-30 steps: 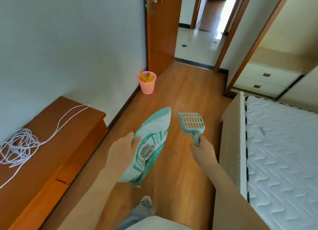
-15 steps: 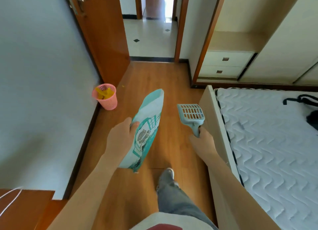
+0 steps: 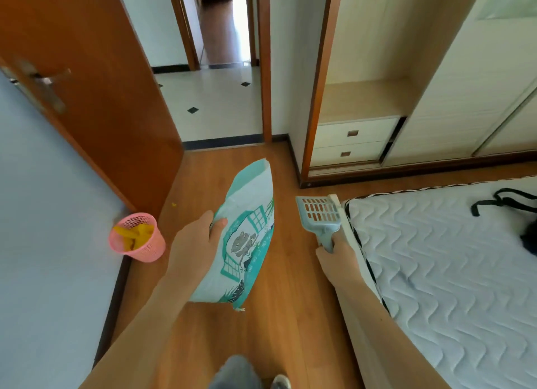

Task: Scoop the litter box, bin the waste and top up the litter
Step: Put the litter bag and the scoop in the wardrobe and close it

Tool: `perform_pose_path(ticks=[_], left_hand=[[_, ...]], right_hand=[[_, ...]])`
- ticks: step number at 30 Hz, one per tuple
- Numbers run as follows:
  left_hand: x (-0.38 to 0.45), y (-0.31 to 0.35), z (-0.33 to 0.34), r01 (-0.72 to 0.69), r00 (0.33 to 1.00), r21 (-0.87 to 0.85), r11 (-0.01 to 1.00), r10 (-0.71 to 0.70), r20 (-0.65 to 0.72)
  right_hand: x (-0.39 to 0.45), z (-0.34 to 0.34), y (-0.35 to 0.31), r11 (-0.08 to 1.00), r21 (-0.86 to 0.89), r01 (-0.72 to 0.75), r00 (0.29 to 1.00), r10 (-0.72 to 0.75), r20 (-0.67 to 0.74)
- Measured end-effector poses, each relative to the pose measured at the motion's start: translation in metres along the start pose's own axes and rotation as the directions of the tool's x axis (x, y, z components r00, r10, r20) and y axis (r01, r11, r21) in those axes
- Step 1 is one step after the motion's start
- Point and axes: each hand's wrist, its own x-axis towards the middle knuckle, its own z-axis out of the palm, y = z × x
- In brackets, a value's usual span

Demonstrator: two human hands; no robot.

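At far left, a pale wall, with an open wooden door filling the upper left of the frame, metal handle blurred. Below the door, at left centre, a pink mesh wastebasket on the wooden floor against the wall, yellow scraps inside. Just left of centre, left hand gripping a teal-and-white litter bag by its edge, thumb on the printed front, bag held tilted above the floor with its sealed top pointing toward the doorway at upper centre. Right of centre, right hand curled round the handle of a pale blue slotted litter scoop, slotted head up, beside the bed's corner. At right, a quilted white mattress with a black strap lying on it. Upper right, a cream wardrobe with two drawers. Bottom centre, a trouser leg and shoe tip.
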Motion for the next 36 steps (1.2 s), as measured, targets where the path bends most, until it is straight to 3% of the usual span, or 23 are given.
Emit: perform_pose_path(ticks=[11,19,36], left_hand=[[0.248,0.040,0.058,-0.227,0.965,-0.077,0.971,0.234,0.116],[0.407,0.086,0.084,-0.344,0.894,-0.176,0.922,0.379,0.238],[0.687,0.243,0.201,-0.477,0.813,-0.149,0.866,0.499,0.299]], right_hand=[[0.195,0.001,-0.073,0.995,0.036,-0.090,0.986,0.094,-0.134],[0.307,-0.013,-0.127,0.949,0.190,-0.251,0.912,0.297,-0.284],[0.592,-0.107,-0.135,0.923,0.254,-0.291,0.878,0.363,-0.314]])
